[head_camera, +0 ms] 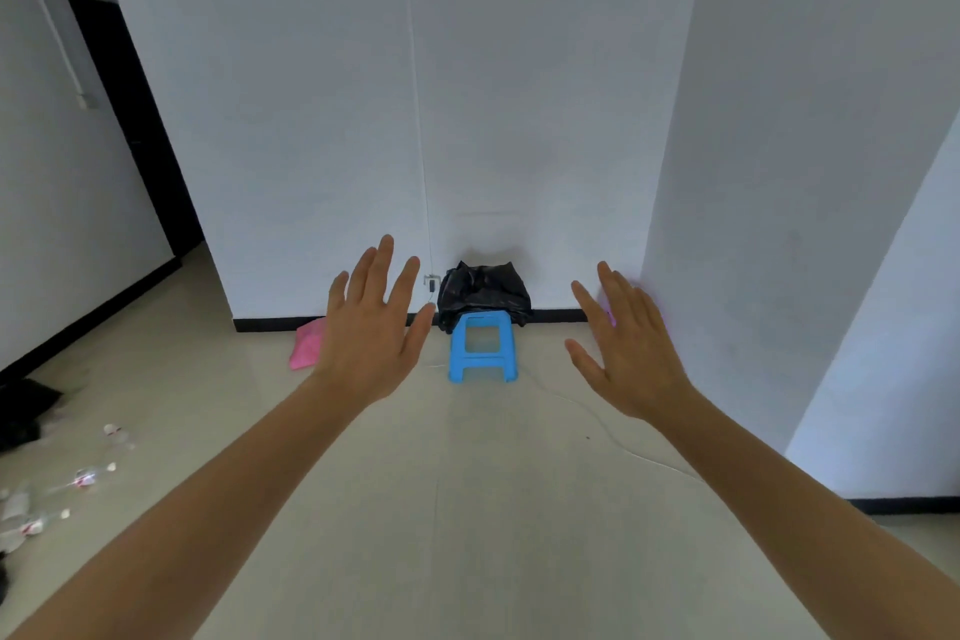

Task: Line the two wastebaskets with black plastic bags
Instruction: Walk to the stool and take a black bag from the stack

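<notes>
Black plastic bags (pixel 483 294) lie in a crumpled heap on a blue plastic stool (pixel 482 348) against the far wall. A pink wastebasket (pixel 306 346) lies on the floor left of the stool, partly hidden behind my left hand (pixel 371 327). A trace of pink (pixel 609 316) shows behind my right hand (pixel 626 346); I cannot tell what it is. Both hands are raised in front of me, backs toward the camera, fingers spread, holding nothing, well short of the stool.
White walls close the space ahead, with a pillar (pixel 779 224) on the right. A dark doorway (pixel 130 120) opens at the left. Empty bottles and litter (pixel 57 489) and a black bag (pixel 23 411) lie on the floor at the left. A thin white cable (pixel 613 431) runs across the floor.
</notes>
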The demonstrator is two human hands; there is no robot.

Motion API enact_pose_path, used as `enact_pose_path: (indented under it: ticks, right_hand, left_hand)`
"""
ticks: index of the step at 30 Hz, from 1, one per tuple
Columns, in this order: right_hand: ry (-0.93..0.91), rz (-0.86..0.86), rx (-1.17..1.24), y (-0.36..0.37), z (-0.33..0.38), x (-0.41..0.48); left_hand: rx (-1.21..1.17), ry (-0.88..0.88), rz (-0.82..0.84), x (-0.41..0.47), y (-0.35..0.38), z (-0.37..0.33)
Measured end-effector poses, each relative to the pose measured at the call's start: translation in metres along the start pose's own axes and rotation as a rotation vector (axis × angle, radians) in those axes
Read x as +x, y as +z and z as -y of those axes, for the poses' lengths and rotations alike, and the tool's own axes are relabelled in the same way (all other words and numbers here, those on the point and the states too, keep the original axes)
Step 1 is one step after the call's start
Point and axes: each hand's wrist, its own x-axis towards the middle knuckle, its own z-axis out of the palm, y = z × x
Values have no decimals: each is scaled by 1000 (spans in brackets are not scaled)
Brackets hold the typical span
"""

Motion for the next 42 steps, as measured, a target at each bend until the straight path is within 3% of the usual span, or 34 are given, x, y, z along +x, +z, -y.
enact_pose_path:
  ticks: [6,14,20,28,32,42]
  right_hand:
    - [113,-30,11,108,-122,95]
    - [138,106,32,266,-256,280]
    - [87,191,69,385,-285,419]
    - [96,343,-17,573,-315,571]
    - [96,445,-58,635,-330,635]
    - [100,630,-12,811,-398,728]
  left_hand:
    - [-63,68,41,128,156,5]
    - [0,-38,228,306,329,42]
    - [40,-114,281,394,422,119]
    - [14,-186,415,524,605,241]
    - [-11,-143,481,594,683,282]
    - [-86,-153,720,716,897,316]
